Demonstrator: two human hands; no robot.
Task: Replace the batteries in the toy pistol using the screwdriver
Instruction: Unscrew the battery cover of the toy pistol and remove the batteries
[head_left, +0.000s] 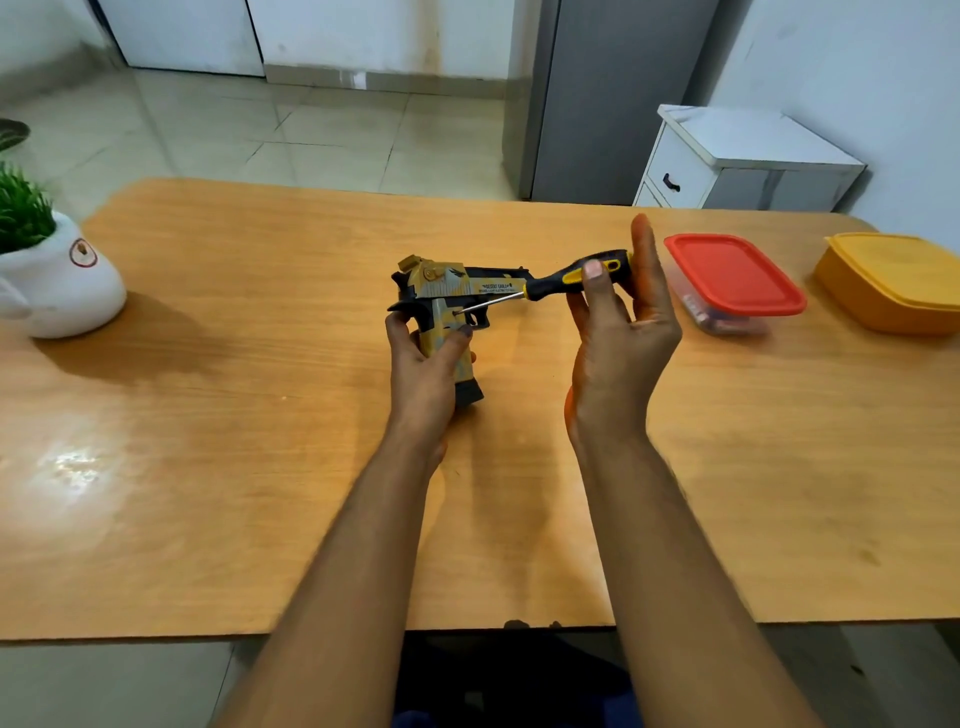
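1. The left hand (423, 364) grips the toy pistol (447, 306) at mid-frame, above the tabletop (260, 415).
2. The right hand (618, 322) pinches the screwdriver (566, 278); its tip sits at the grip screw.
3. The battery cover looks closed, so most work is left.

A wooden surface (208, 467) lies bare across its near half and left middle, giving wide room to pass. A potted plant (47, 270) stands at the far left edge. Two hands (519, 353) occupy the centre, holding a pistol (447, 296) and screwdriver (566, 278). Just right of them sits a red-lidded box (732, 278), leaving a narrow gap. A yellow box (893, 280) blocks the far right corner.
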